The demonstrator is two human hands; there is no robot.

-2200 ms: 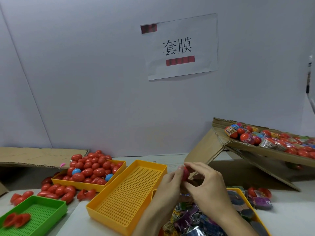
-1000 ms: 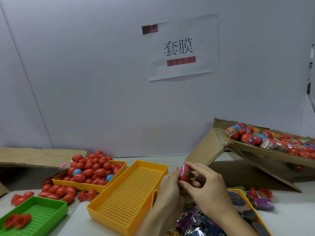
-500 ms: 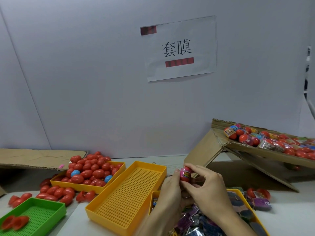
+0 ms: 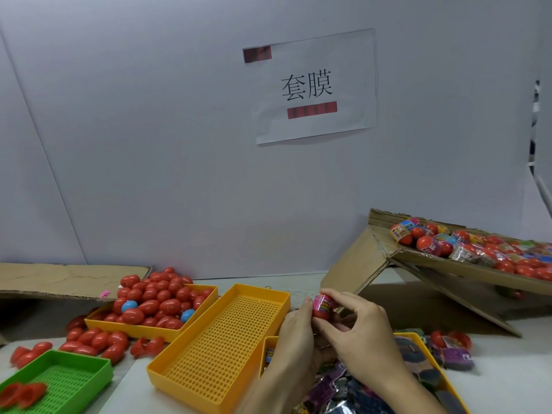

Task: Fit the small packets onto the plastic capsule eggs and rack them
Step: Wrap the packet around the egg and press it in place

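The small red plastic capsule egg (image 4: 322,309), wearing a pink printed packet sleeve, is being held above the near table edge between both hands, its lower end hidden behind fingers and its print too small to read. It is standing almost upright, long axis vertical, the pink sleeve covering the upper part and red showing below. The left hand (image 4: 294,333) and right hand (image 4: 363,331) are both pinching it with curled fingers, beside the empty yellow perforated plastic tray (image 4: 221,342).

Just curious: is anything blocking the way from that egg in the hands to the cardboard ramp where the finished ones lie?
Nothing visible. The egg is held up, and the cardboard ramp lies to its right across open space.
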